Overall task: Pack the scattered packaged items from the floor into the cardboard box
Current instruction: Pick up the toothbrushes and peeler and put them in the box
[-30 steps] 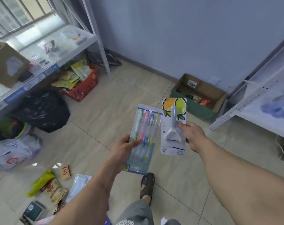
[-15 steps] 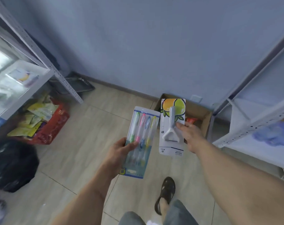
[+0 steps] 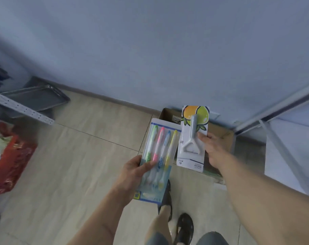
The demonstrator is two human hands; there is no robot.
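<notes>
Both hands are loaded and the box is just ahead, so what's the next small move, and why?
Probably lower the right hand and let the peeler pack drop into the cardboard box: it already hangs over the open box, while the toothbrush pack in the left hand sits short of it.

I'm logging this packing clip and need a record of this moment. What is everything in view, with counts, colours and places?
toothbrush pack: one, blue card with green, pink, blue and yellow brushes, held in the left hand
peeler pack: one, white card with fruit print, grey peeler, held in the right hand
cardboard box: one, brown, open, on the floor by the wall, mostly hidden behind both packs
red crate: one, left edge, blurred
metal tray: one, grey, floor at left by the wall
shelf frames: two, pale metal, left and right
left hand: grips the toothbrush pack
right hand: pinches the peeler pack
feet: two, dark sandals
</notes>
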